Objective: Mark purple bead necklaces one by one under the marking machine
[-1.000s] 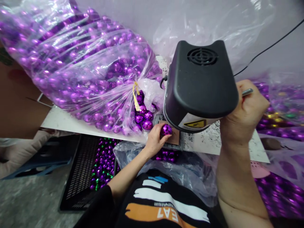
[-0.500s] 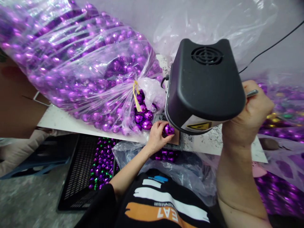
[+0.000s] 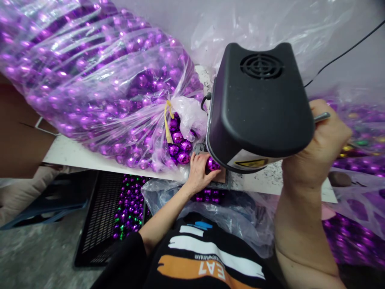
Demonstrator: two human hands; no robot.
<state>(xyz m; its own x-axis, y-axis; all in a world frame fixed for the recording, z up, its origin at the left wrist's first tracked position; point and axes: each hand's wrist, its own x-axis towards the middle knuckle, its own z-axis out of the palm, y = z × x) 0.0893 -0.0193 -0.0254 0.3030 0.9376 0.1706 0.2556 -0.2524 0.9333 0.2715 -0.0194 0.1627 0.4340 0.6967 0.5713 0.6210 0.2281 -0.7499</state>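
Observation:
My left hand point(image 3: 198, 170) is closed round a shiny purple ball point(image 3: 212, 164) and holds it on the small brown pad point(image 3: 221, 175) under the head of a black machine point(image 3: 258, 104). My right hand point(image 3: 321, 146) is a fist wrapped round the machine's metal lever point(image 3: 321, 117) on the right side. The machine head hides most of the pad.
A big clear bag of purple balls point(image 3: 99, 80) lies on the white table point(image 3: 81, 154), its tied mouth beside the machine. A black crate of purple and green beads point(image 3: 126, 204) sits below. A plastic bag with balls point(image 3: 210, 200) rests in my lap. More beads lie at the right point(image 3: 355, 237).
My left hand has pushed the purple ball further in under the machine head. The head has come lower and covers more of the pad, with my right hand still on the lever.

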